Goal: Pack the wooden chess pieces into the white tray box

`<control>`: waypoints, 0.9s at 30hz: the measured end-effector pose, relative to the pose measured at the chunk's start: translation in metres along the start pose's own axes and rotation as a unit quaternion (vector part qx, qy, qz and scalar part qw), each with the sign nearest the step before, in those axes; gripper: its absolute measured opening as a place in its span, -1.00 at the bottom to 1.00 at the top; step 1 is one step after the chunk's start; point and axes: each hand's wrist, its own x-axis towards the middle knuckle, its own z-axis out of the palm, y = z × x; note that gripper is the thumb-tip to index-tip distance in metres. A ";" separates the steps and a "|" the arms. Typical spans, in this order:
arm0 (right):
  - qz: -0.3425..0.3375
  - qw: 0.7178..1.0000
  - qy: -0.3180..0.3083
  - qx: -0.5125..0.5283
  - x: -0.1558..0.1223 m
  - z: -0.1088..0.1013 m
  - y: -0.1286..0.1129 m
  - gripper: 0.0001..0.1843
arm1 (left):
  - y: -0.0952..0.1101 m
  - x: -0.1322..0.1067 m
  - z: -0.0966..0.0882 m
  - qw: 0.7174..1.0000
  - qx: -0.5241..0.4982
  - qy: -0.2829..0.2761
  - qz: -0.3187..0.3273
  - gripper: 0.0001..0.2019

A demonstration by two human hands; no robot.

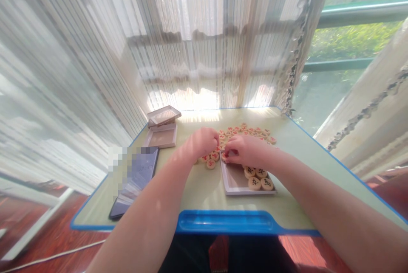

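Observation:
My right hand [244,149] reaches over the far left corner of a shallow open box [235,176], its thumb and fingers closed round a Chinese chess piece [223,156] with a red character. Larger-looking pieces with black characters, among them a chess piece in the corner [267,184], lie in the box's right side; my forearm hides some of them. Just left of it, my left hand [207,140] is closed above the loose pieces, its fingertips turned away, so I cannot make out what they hold. A red-marked piece [211,164] lies flat below that hand.
Many loose round pieces [237,129] spread beyond my hands on the pale green table [197,198]. An empty-looking box [162,135] and a shallow lid [164,114] sit at the far left. A dark tablet [140,171] lies nearer me. The blue tray edge [226,222] is in front.

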 end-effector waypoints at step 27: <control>0.151 0.985 0.077 -0.037 0.021 0.016 0.076 -0.61 | 0.004 0.007 0.027 0.983 0.095 0.153 0.039 -0.62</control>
